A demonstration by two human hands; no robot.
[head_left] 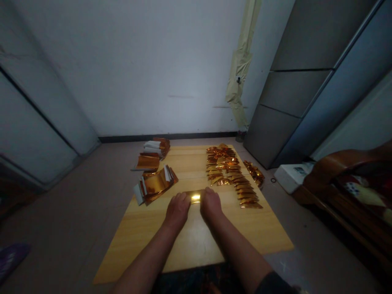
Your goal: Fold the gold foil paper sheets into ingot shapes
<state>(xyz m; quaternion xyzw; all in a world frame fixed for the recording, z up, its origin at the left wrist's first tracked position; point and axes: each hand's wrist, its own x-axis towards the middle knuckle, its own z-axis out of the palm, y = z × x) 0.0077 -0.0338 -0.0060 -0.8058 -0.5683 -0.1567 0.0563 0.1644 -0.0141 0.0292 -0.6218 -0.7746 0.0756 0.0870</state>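
Both hands rest side by side on a low wooden board (196, 241), pressing down on one sheet of shiny gold foil paper (195, 197). My left hand (177, 210) covers the sheet's left end with curled fingers. My right hand (210, 205) covers the right end the same way. Only a bright strip of the foil shows between them. A stack of flat gold sheets (155, 184) lies just left of my hands. A long row of folded gold pieces (234, 175) runs along the board's right side.
Two more stacks of gold paper (153, 153) sit at the board's far left. Some folded pieces (255, 172) lie off the right edge on the floor. A grey cabinet (306, 90) and wooden furniture (346, 179) stand at right, a white wall behind.
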